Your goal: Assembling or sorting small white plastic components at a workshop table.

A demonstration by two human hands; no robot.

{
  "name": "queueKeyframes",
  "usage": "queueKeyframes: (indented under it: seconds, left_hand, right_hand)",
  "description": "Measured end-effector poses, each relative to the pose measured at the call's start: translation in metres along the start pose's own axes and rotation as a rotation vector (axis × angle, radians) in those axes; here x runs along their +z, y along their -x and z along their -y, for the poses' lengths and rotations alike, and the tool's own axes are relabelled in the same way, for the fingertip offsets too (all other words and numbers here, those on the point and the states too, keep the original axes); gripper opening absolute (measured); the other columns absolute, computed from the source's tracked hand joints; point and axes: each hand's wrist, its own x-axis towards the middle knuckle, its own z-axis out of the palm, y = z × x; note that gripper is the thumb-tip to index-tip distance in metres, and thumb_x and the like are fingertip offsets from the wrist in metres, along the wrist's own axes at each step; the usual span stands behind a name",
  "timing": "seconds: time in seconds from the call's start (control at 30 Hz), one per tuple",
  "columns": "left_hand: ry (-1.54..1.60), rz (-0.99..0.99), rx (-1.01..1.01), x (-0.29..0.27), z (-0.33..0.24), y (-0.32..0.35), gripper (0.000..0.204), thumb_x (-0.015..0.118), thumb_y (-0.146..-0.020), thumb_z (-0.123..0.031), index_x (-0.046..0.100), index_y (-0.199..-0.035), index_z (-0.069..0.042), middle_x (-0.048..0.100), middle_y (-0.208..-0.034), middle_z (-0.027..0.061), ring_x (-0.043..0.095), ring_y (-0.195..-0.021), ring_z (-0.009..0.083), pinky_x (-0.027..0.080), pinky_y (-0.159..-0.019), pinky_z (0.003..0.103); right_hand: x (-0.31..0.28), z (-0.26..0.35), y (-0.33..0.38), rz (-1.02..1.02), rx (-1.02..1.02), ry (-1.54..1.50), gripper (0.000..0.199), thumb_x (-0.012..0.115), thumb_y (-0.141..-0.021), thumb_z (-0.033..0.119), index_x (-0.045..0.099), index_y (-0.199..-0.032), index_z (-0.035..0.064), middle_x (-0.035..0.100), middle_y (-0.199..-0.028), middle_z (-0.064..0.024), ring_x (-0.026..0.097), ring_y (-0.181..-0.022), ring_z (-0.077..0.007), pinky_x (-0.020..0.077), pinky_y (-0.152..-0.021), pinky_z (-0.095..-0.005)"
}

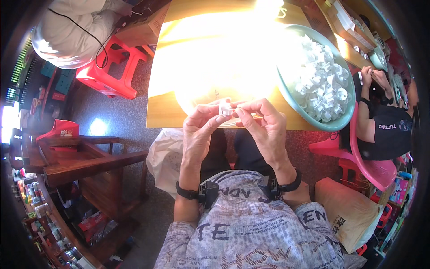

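Over the near edge of a wooden table (163, 110), my left hand (198, 130) pinches a small white plastic part (225, 109) between thumb and fingers. My right hand (265, 127) meets it from the other side, its thumb and forefinger closed on a thin, pin-like piece (233, 108) that reaches the white part. Its exact kind is too small to make out. Right of my hands stands a pale green basin (287, 92) heaped with similar white plastic parts (324, 80). Strong glare hides most of the tabletop.
A red plastic stool (107, 83) stands at the far left, a dark wooden chair (89, 168) nearer. On the right, another person (385, 127) works beside a pink plastic chair (374, 170). A filled sack (347, 213) lies at the lower right, a pale bag (168, 154) under the table's left corner.
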Motion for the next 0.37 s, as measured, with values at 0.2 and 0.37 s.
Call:
queueKeyframes:
  seconds: [0.2, 0.37]
  left_hand:
    - [-0.027, -0.012, 0.026, -0.0002, 0.0017, -0.0006, 0.016, 0.065, -0.082, 0.003, 0.061, -0.097, -0.002, 0.057, -0.120, 0.0214, 0.060, -0.107, 0.0241, 0.049, -0.093, 0.037]
    - [-0.014, 0.003, 0.009, -0.0022, 0.0025, -0.0015, 0.016, 0.064, -0.083, 0.004, 0.061, -0.098, -0.002, 0.055, -0.123, 0.0220, 0.059, -0.109, 0.0247, 0.048, -0.094, 0.038]
  right_hand:
    - [0.0022, 0.0002, -0.0010, -0.010, 0.013, -0.004, 0.009, 0.062, -0.088, 0.008, 0.058, -0.088, -0.0003, 0.069, -0.088, -0.0110, 0.067, -0.074, -0.0134, 0.0552, -0.060, -0.0254]
    - [0.0005, 0.0047, -0.0040, 0.016, -0.119, 0.195, 0.008, 0.061, -0.088, 0.007, 0.058, -0.089, 0.0004, 0.069, -0.090, -0.0100, 0.068, -0.075, -0.0163, 0.0557, -0.062, -0.0263]
